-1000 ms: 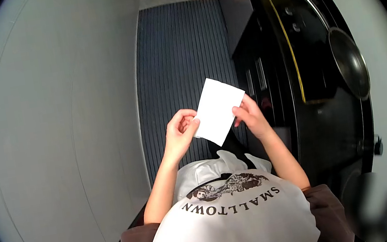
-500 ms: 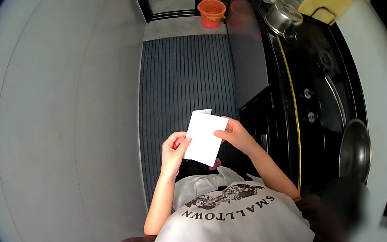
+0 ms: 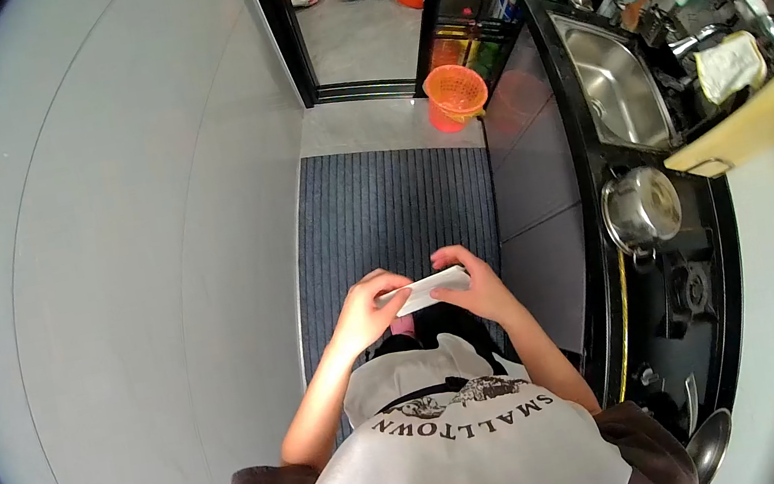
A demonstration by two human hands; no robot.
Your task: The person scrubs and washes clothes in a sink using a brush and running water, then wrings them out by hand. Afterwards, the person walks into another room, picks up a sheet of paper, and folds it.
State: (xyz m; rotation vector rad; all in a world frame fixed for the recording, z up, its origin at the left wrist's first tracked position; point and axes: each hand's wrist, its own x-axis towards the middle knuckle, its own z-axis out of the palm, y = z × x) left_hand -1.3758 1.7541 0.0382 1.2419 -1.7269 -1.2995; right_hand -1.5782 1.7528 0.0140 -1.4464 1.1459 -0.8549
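Observation:
In front of my white apron [image 3: 474,471], a folded white paper sheet [image 3: 427,288] is stretched between my two hands. My left hand [image 3: 370,307] pinches its left end, thumb on the near side. At the other end my right hand [image 3: 475,284] presses its thumb on the sheet, and its index finger is bent over the top edge. The sheet shows as a narrow, slanted strip; I cannot tell whether it is folded smaller or just tilted.
A dark ribbed mat [image 3: 381,202] covers the floor, with a grey wall [image 3: 140,281] at left. On the right run a counter with a sink [image 3: 620,83], a steel pot [image 3: 645,206], a stove burner [image 3: 690,290] and a pan [image 3: 711,444]. An orange basket [image 3: 455,94] stands ahead.
The paper sheet went from a broad, flat rectangle to a narrow strip between my hands. My view has shifted forward, so more of the sink, counter and doorway shows.

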